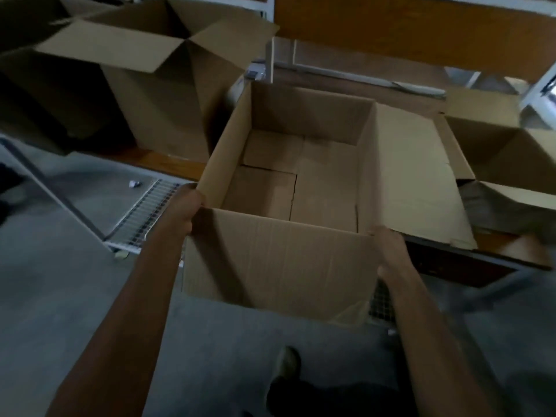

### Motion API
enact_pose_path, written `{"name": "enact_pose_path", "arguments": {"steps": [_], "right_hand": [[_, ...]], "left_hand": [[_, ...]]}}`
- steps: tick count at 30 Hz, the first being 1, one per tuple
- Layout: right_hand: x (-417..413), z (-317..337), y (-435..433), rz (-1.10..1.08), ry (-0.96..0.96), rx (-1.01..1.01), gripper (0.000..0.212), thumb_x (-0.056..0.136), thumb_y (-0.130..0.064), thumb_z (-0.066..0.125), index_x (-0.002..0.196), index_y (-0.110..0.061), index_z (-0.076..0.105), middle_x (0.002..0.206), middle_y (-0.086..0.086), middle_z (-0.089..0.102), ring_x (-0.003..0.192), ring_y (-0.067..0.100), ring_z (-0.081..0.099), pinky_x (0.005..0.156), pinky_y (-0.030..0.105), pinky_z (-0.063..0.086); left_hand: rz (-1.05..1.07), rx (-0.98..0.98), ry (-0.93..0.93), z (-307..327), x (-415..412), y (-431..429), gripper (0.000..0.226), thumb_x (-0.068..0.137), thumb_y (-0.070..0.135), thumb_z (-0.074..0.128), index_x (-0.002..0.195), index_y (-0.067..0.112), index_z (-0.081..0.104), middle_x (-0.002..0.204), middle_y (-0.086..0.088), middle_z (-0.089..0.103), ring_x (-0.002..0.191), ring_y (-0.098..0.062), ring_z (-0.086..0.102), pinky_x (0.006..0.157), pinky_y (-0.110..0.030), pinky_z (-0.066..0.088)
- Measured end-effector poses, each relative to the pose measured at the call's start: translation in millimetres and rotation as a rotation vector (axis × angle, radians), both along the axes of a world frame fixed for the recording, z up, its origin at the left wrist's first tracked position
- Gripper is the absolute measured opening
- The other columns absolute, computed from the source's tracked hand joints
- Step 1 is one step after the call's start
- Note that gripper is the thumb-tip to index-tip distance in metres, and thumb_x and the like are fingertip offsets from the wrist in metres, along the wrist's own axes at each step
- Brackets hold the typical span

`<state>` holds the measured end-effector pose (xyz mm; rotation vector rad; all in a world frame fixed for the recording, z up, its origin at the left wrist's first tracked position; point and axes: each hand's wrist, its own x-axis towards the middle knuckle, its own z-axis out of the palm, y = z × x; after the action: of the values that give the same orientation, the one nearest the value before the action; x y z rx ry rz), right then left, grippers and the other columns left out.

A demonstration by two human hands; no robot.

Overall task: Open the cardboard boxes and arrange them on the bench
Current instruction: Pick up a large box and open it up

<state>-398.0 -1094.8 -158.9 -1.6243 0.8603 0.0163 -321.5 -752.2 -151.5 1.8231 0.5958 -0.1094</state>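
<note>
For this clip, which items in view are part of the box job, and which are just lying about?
Job:
held open box
left hand
right hand
open box at left
open box at right
bench

Lying about:
crumpled scrap on the floor
wire rack

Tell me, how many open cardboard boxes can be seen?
3. One box is in the middle, held by the left hand and right hand; one stands at the left; one is at the right, partly cut off. Others may be out of frame.
</note>
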Motion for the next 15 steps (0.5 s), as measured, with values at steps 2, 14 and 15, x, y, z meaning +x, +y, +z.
{"name": "enact_pose_path", "arguments": {"steps": [2,14,15], "right_hand": [[-13,-7,-6,-0.007,-0.011,-0.038,0.031,0.096,-0.015,0.05,0.12,0.003,0.059,0.091,0.01,0.057,0.074,0.024,0.052,0.061,0.031,0.04],[-112,-51,-30,0.071,-0.11,-0.211,0.03,0.084,-0.021,0.049,0.097,0.0,0.068,0.094,0.013,0.063,0.087,0.024,0.053,0.074,0.038,0.04],[-122,-50,-35,0.089,-0.114,-0.232,0.035,0.086,-0.02,0.05,0.104,0.004,0.068,0.099,0.015,0.065,0.09,0.025,0.054,0.077,0.038,0.04]], "left_hand": [[0.022,-0.024,0.009,-8,-29,3,0.042,0.09,0.001,0.045,0.13,0.009,0.052,0.115,-0.015,0.054,0.086,-0.022,0.052,0.065,-0.033,0.042],[0.281,-0.076,-0.067,-59,-222,-30,0.032,0.094,0.005,0.045,0.121,0.009,0.061,0.107,-0.012,0.063,0.096,-0.025,0.058,0.074,-0.032,0.047],[0.321,-0.07,-0.05,-64,-242,-38,0.029,0.094,0.007,0.046,0.118,0.011,0.062,0.107,-0.014,0.064,0.094,-0.025,0.059,0.075,-0.035,0.049]]}}
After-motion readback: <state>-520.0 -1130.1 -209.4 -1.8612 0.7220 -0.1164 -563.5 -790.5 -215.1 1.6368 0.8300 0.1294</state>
